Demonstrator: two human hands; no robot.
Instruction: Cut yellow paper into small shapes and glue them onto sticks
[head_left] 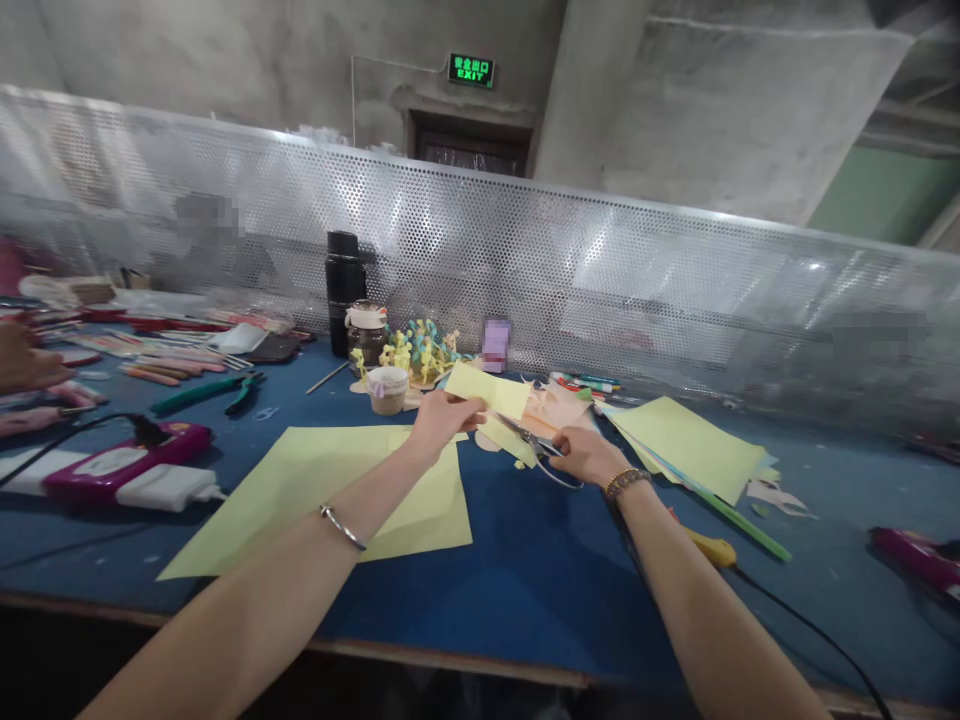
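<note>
My left hand (444, 422) pinches the lower left edge of a small yellow sheet (491, 388), held up above the blue table. In my right hand (589, 456) is a pair of scissors (534, 440), its blades pointing left at the sheet's lower edge. A yellow strip (510, 438) hangs below the blades; whether it is still joined to the sheet I cannot tell. Under my left forearm lies a large yellow sheet (277, 490), with a smaller piece on top of it. Peach-coloured sheets (559, 400) lie behind the scissors.
A black flask (343, 295), a lidded jar (367, 335), a small tub (388, 392) and little yellow figures (409, 350) stand at the back. Pliers (199, 393) and a purple power strip (127, 462) lie left. Yellow sheets (682, 440) and a yellow-handled corded tool (709, 548) are right. Another person's hand (26, 360) shows far left.
</note>
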